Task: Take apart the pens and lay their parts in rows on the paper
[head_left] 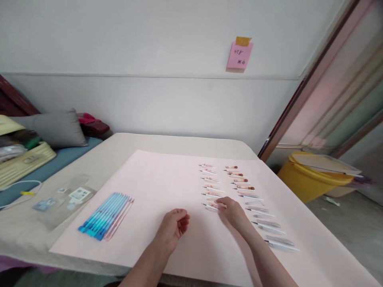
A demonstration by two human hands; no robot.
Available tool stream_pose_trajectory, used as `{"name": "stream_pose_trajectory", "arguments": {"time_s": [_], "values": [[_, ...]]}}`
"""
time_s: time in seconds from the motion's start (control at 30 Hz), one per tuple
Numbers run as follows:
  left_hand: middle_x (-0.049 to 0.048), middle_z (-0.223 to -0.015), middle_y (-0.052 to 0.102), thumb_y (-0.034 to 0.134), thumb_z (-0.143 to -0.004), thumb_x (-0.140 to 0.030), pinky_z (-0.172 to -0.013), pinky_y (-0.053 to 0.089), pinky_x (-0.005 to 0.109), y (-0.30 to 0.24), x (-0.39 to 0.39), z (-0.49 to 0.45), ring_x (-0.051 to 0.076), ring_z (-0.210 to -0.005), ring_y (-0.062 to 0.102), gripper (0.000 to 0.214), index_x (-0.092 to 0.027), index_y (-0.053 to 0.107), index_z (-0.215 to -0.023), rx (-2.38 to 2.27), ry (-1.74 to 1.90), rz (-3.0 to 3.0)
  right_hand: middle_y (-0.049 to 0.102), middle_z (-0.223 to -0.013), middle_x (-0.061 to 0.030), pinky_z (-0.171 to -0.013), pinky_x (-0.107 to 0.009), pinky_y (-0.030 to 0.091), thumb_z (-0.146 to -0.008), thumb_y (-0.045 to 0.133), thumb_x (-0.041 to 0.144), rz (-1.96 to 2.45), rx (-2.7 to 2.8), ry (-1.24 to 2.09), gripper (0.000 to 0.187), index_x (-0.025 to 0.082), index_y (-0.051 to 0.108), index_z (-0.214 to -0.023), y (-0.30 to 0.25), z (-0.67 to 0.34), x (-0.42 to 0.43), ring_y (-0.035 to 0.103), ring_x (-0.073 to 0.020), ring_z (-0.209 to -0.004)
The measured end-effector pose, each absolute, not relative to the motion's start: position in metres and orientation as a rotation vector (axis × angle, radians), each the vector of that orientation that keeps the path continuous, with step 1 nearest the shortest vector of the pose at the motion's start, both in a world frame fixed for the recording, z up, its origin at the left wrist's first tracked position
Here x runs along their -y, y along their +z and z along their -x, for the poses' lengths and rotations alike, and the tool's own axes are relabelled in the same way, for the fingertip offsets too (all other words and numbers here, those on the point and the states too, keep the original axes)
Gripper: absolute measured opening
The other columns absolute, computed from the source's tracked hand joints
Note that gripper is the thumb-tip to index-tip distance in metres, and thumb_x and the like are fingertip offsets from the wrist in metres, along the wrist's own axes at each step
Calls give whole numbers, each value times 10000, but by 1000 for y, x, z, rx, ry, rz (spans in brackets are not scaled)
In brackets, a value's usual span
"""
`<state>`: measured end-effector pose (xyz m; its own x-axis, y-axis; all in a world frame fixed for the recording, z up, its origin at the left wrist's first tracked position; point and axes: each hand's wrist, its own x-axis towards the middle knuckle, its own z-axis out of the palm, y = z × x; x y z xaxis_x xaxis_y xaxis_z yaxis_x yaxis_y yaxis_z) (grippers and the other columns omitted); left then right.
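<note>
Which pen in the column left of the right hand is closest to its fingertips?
The pinkish pen at the column's near end, lowest in the picture. The right hand has its fingertips at that pen's right end; the others lie farther away.

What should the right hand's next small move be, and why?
Probably the right hand should ease off the pen at its fingertips: that pen lies roughly parallel to the spaced pens beyond it, at the near end of their column.

bare left hand (176, 224), bare right hand (232, 209), uncovered wrists (164, 244), slim bare forearms (149, 261)
</note>
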<state>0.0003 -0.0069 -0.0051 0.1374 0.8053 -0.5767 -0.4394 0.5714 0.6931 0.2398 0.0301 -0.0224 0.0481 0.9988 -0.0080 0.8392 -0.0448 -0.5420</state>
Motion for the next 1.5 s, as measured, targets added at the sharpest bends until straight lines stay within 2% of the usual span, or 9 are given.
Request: {"name": "stream_pose_trajectory", "arguments": {"time_s": [0.33,0.6,0.73,0.83,0.93,1.03,1.13,1.33,1.5], "values": [[44,-763,631,681,-670,-224,-539,430,171,-5,3,4,68,-608,562,195,-136,577,-809,-1095,938,-419,652,-874,-55,-630,-246,388,-807,404,93,1772,2374,314,270,189,649,-870,-20,-151,8,609,-167,-788],[46,-827,624,623,-709,-333,-606,423,208,8,-6,22,93,-682,565,212,-159,570,-818,-1133,911,-712,610,-875,-56,-556,-274,347,-786,429,59,1660,2556,182,231,185,615,-838,-22,-132,19,573,-197,-794],[49,-796,624,528,-745,-370,-668,415,279,25,-24,60,163,-752,573,202,-184,563,-814,-1548,750,-1463,606,-887,-57,-551,-271,335,-774,433,45,1658,2576,209,224,183,602,-825,-20,-136,17,563,-191,-795],[98,-947,625,446,-780,-384,-718,394,339,24,-35,105,227,-859,578,241,-197,534,-903,-2045,454,-1822,601,-898,-61,-558,-272,334,-782,420,40,1658,2583,217,228,178,596,-824,-19,-138,18,558,-187,-795],[123,-926,625,403,-787,-379,-684,388,353,15,-41,147,264,-875,588,233,-193,503,-885,-2243,97,-1802,599,-895,-61,-545,-273,320,-792,409,42,1653,2575,209,226,175,590,-817,-19,-139,18,559,-184,-780],[128,-930,632,339,-804,-381,-639,385,361,9,-43,169,289,-873,599,236,-203,488,-847,-2313,-52,-1705,600,-882,-56,-522,-276,299,-780,415,39,1650,2569,201,217,175,585,-793,-19,-140,18,565,-188,-762],[145,-960,634,294,-816,-356,-624,381,359,8,-46,171,299,-889,603,248,-204,489,-837,-2347,-86,-1655,602,-880,-54,-518,-278,296,-784,412,44,1643,2558,196,217,177,584,-786,-17,-141,19,569,-192,-763],[110,-899,650,378,-758,-281,-564,369,317,12,-49,168,260,-815,619,200,-207,494,-902,-2306,-61,-1632,610,-884,-66,-536,-275,320,-795,406,51,1667,2573,241,218,167,590,-803,-13,-144,19,577,-192,-766],[157,-951,651,289,-825,-312,-637,391,336,5,-47,163,281,-911,609,272,-180,525,-856,-2295,-91,-1711,607,-894,-75,-550,-278,335,-813,405,60,1671,2578,259,206,162,584,-810,-10,-144,19,580,-195,-778]]}}
